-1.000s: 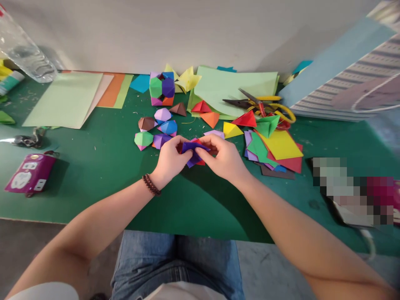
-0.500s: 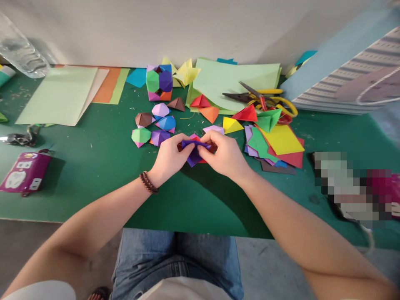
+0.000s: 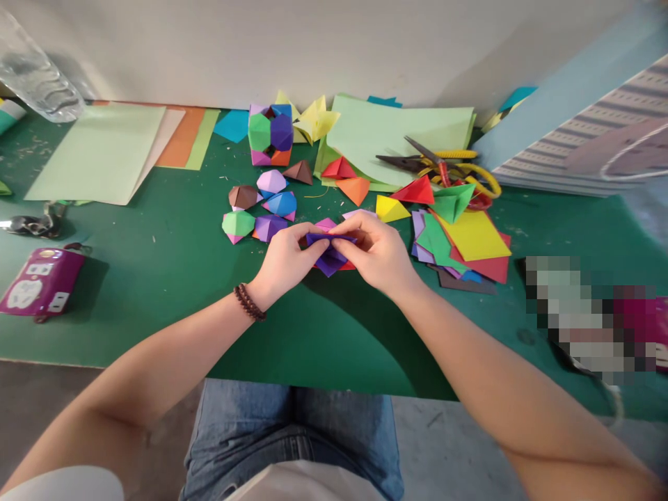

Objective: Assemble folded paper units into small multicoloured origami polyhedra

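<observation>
Between my two hands is a folded purple paper piece (image 3: 330, 261), held just above the green table. My left hand (image 3: 289, 263) pinches its left side between thumb and fingers. My right hand (image 3: 376, 254) pinches the right side, the thumb tips close together at the middle. Red and pink paper shows behind and below the purple piece; whether it is joined to it I cannot tell. Left of my hands lies a ring of folded paper units, among them a green one (image 3: 239, 225) and a purple one (image 3: 270, 227). Behind stands a multicoloured paper cube (image 3: 270, 136).
Loose folded pieces, such as a yellow one (image 3: 391, 209) and an orange one (image 3: 353, 191), lie beyond my right hand. Scissors and pliers (image 3: 435, 164) rest on pale green sheets (image 3: 401, 132). A stack of coloured paper (image 3: 477, 236) sits right, a purple socket block (image 3: 42, 282) left.
The purple paper now shows a wider opened fold, and my thumbs have shifted slightly on it. The whole view has moved a little.
</observation>
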{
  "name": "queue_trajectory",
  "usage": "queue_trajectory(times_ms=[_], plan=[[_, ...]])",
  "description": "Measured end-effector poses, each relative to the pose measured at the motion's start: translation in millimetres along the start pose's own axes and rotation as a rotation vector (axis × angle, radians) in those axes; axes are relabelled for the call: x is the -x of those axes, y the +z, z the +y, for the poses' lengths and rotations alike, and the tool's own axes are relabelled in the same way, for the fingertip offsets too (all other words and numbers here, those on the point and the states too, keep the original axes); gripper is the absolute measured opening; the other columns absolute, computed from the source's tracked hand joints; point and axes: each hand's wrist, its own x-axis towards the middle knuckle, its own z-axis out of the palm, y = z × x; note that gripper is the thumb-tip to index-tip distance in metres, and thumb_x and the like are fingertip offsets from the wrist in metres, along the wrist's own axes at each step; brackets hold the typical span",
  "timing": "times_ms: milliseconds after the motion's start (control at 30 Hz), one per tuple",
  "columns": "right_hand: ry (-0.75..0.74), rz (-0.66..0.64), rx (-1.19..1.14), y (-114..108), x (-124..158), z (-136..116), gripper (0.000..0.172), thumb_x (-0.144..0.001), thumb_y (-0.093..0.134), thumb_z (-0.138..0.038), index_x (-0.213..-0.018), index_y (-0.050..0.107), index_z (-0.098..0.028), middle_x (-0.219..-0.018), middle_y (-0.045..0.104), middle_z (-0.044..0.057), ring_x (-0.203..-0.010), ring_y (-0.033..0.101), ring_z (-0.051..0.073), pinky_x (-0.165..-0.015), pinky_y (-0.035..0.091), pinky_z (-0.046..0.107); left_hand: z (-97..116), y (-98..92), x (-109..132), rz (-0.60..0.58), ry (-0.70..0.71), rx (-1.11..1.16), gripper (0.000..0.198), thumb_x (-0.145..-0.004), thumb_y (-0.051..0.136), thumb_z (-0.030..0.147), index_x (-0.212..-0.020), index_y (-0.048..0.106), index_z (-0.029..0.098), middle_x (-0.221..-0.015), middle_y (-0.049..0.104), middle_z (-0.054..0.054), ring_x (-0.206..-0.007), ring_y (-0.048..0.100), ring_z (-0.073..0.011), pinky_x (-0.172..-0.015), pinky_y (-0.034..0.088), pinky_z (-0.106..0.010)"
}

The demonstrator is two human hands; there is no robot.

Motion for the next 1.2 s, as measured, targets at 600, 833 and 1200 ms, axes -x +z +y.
queue_trajectory(times_ms=[600,833,1200], plan=[[-0.331,-0.283,0.707,-28.0,3.3,-17.0,0.021,-0.087,0.047,-0.015,-0.094,0.066,-0.021,-0.088,0.067,0.004,-0.074,0.06,0.016,-0.066,0.044,0.029,-8.2,4.8,-4.2,-0.074,-0.151,0.169,0.011,-0.076,0.062,0.019,-0.08,0.071,0.014,-0.077,0.068,-0.002,-0.068,0.059,-0.011,-0.063,0.046,-0.023],[-0.369,-0.294,0.756,-27.9,2.8,-19.5,0.027,-0.09,0.045,-0.019,-0.105,0.068,-0.021,-0.089,0.07,0.007,-0.081,0.063,0.021,-0.07,0.047,0.034,-3.3,4.6,-5.1,-0.05,-0.19,0.258,0.014,-0.078,0.055,0.016,-0.074,0.068,0.014,-0.073,0.066,-0.002,-0.067,0.057,-0.01,-0.064,0.046,-0.023],[-0.109,-0.157,0.329,-21.9,-0.5,-13.9,0.011,-0.082,0.059,-0.021,-0.088,0.068,-0.023,-0.087,0.071,0.002,-0.077,0.067,0.017,-0.07,0.054,0.033,8.3,0.7,2.7,-0.045,0.066,-0.187,0.016,-0.083,0.052,0.018,-0.081,0.068,0.014,-0.077,0.068,-0.002,-0.065,0.055,-0.0109,-0.057,0.04,-0.022]])
